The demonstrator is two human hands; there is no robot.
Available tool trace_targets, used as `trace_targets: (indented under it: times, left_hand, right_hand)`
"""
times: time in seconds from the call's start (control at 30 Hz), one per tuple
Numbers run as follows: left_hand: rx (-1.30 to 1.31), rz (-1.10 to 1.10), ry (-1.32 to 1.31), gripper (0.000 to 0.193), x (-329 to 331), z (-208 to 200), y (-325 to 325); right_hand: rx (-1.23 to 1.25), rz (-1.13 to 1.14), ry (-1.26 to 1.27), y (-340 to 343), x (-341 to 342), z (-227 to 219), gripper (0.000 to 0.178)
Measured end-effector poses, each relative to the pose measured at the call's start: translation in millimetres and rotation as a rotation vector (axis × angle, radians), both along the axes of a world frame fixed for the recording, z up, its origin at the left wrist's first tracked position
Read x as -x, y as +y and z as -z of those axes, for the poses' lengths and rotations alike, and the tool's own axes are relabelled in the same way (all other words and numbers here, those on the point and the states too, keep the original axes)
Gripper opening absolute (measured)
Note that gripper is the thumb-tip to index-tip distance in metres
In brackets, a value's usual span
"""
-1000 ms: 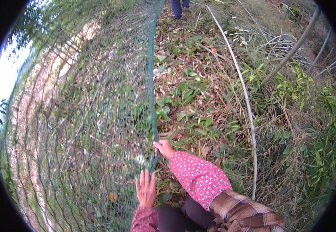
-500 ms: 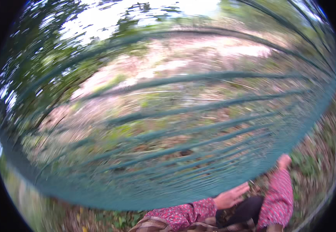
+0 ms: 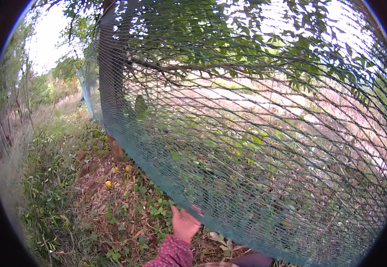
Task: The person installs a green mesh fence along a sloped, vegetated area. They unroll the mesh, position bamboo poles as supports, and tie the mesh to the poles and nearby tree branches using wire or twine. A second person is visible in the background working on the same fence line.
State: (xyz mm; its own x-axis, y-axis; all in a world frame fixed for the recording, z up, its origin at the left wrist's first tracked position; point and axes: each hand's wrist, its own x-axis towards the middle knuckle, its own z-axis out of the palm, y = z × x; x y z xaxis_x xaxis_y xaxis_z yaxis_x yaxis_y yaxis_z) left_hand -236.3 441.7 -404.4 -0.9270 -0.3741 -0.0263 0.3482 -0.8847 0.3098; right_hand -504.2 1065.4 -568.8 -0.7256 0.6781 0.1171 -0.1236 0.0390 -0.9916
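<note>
Okay, so the left hand (image 3: pixel 186 227) is sitting close to 6 o'clock, thumb (image 3: pixel 174 212) sticking out toward 11, well apart from the half-hidden fingers (image 3: pixel 196 209) pointing toward 1. Forearm (image 3: pixel 172 253) is slanting up from the lower edge, just past 6.

a tree trunk (image 3: pixel 117 149) stands left of centre, leafy branches (image 3: pixel 180 68) spreading rightward. near its foot, small round yellow fruits (image 3: pixel 109 184) lie on brown leaf litter (image 3: pixel 97 196). grass (image 3: pixel 46 178) covers the left side beneath bright sky (image 3: pixel 48 51).
</note>
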Motion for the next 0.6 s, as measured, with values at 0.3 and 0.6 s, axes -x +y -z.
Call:
trace_targets:
  times: [0.3, 0.6]
  left_hand:
    - [1.416, -0.649, -1.041, 0.043, 2.4, 135.4, -95.2]
    - [1.480, -0.406, -1.629, 0.045, -51.3, 263.2, -75.9]
  right_hand:
    - [0.264, -0.164, 0.049, -87.0, 31.8, -10.2, 0.022]
    - [0.369, -0.297, -0.148, -134.2, -44.8, 1.1, 0.019]
